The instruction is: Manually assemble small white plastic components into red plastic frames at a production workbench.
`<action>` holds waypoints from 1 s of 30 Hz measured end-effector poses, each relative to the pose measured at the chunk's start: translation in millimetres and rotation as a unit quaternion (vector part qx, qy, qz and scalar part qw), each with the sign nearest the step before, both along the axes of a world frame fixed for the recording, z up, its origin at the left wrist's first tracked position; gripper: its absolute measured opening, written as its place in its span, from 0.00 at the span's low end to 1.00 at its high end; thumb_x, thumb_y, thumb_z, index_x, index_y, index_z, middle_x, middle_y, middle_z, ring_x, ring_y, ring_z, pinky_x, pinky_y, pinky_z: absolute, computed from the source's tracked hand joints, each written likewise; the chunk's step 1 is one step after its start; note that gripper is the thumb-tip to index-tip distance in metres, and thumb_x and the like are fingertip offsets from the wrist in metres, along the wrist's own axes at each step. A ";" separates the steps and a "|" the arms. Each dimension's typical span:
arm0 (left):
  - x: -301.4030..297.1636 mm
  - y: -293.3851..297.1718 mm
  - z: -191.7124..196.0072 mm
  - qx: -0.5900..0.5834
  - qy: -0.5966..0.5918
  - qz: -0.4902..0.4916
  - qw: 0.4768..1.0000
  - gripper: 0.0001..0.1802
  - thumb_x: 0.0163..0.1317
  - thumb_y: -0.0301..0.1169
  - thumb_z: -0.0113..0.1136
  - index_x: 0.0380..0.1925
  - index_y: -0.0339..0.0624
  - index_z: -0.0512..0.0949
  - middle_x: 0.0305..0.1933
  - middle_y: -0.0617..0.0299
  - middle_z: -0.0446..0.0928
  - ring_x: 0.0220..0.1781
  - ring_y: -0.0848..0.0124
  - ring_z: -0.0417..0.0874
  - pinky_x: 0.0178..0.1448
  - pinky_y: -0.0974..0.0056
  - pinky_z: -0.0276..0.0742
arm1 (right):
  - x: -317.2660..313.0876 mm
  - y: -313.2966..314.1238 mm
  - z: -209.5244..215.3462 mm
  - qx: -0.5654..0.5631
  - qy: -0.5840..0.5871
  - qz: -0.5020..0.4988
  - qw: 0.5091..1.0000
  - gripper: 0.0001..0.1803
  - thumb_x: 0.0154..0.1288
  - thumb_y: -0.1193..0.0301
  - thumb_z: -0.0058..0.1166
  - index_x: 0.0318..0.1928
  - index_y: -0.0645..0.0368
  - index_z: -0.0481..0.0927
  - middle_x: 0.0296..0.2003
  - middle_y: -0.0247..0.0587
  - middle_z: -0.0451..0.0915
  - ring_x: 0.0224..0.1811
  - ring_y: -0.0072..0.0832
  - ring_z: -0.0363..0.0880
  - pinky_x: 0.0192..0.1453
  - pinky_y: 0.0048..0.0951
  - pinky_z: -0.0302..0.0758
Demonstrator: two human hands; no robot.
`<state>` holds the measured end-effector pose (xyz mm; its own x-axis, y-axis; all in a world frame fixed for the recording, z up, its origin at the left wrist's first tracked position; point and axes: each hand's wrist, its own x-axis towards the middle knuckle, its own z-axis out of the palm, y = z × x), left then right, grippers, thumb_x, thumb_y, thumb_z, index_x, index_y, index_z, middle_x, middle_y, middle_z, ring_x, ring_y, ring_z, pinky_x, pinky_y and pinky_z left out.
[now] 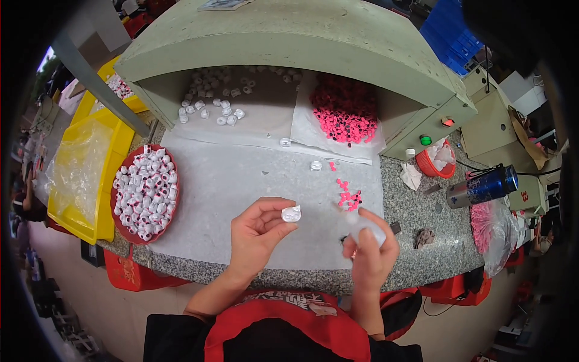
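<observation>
My left hand point(256, 232) pinches a small white cat-head-shaped piece point(291, 213) between thumb and fingertips, above the white sheet point(211, 199). To its right, my right hand point(373, 256) is closed round a whitish, bottle-like thing point(369, 230), blurred by motion. Its tip points up and left, near a scatter of small pink pieces point(347, 196) on the sheet. Another white piece point(315, 166) lies beyond my hands, and one more point(284, 142) sits farther off. At the left, a red basket point(118, 211) is heaped with white pieces that bear dark pink spots.
A pale green metal hood point(289, 39) arches over the far side, with white pieces and a pink heap point(344, 114) beneath. Yellow trays point(111, 181) stand left. On the right are a small red basket point(435, 168), a blue-and-silver flask point(482, 187) and a plastic bag point(500, 235).
</observation>
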<state>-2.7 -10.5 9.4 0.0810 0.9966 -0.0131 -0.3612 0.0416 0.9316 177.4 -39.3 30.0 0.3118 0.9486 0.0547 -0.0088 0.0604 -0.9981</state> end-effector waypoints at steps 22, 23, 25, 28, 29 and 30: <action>14.7 2.4 -14.7 -0.054 0.013 -0.003 0.998 0.19 0.50 0.11 0.54 0.44 0.31 0.72 0.42 0.54 0.76 0.44 0.68 0.79 0.46 0.70 0.75 | 19.6 51.7 -16.0 -0.092 -0.101 0.123 0.983 0.07 0.48 0.74 0.61 0.30 0.62 0.80 0.26 0.38 0.80 0.29 0.21 0.77 0.33 0.23 0.72; 18.0 4.6 -9.9 -0.010 0.022 -0.004 1.000 0.18 0.51 0.11 0.54 0.45 0.31 0.72 0.43 0.54 0.75 0.45 0.68 0.79 0.47 0.70 0.75 | 10.9 42.5 2.7 -0.072 -0.020 0.164 0.984 0.05 0.49 0.78 0.61 0.29 0.63 0.80 0.26 0.35 0.79 0.29 0.17 0.75 0.34 0.20 0.71; 21.0 6.9 -5.0 0.032 0.035 0.004 0.999 0.18 0.52 0.11 0.53 0.45 0.31 0.72 0.44 0.54 0.75 0.46 0.69 0.78 0.47 0.70 0.75 | -1.3 34.1 12.8 -0.036 -0.022 0.183 0.982 0.05 0.49 0.80 0.61 0.28 0.64 0.79 0.25 0.34 0.78 0.26 0.16 0.73 0.28 0.17 0.69; 19.3 5.2 -6.8 0.067 0.015 0.001 0.998 0.18 0.52 0.10 0.52 0.45 0.30 0.72 0.48 0.52 0.72 0.47 0.69 0.77 0.49 0.69 0.76 | -11.0 33.0 9.2 -0.014 -0.034 0.187 0.982 0.05 0.48 0.81 0.61 0.27 0.64 0.78 0.23 0.32 0.78 0.22 0.14 0.71 0.23 0.15 0.67; 16.4 3.7 -9.5 0.095 0.040 0.004 0.995 0.18 0.52 0.10 0.52 0.44 0.30 0.72 0.50 0.52 0.70 0.47 0.68 0.77 0.51 0.69 0.76 | -13.4 33.0 8.3 -0.032 -0.042 0.179 0.982 0.05 0.48 0.81 0.62 0.27 0.63 0.78 0.23 0.32 0.78 0.22 0.14 0.72 0.23 0.14 0.67; 14.1 2.4 -11.2 0.124 0.064 0.006 0.990 0.18 0.51 0.10 0.53 0.44 0.30 0.73 0.51 0.51 0.69 0.48 0.68 0.76 0.52 0.68 0.76 | -14.3 33.6 7.5 -0.033 -0.042 0.183 0.982 0.05 0.48 0.81 0.62 0.27 0.63 0.78 0.23 0.32 0.78 0.22 0.14 0.72 0.23 0.14 0.67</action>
